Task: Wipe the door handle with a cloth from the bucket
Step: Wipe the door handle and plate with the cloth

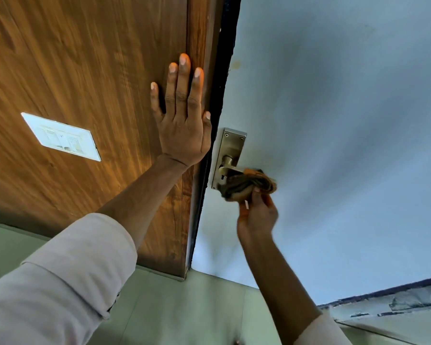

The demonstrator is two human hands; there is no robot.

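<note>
A brass door handle (228, 162) on a metal backplate (230, 143) is fixed to the pale blue-grey door (334, 120). My right hand (256, 215) grips a bunched brown and orange cloth (246, 186) and presses it against the lever, hiding most of the lever. My left hand (184, 115) lies flat, fingers spread, on the wooden panel (85, 70) beside the door's edge. No bucket is in view.
A white switch plate (60, 136) is set in the wooden panel to the left. A dark strip (217, 108) runs between panel and door. Pale green floor tiles (184, 307) lie below. A worn ledge (396, 305) shows at the lower right.
</note>
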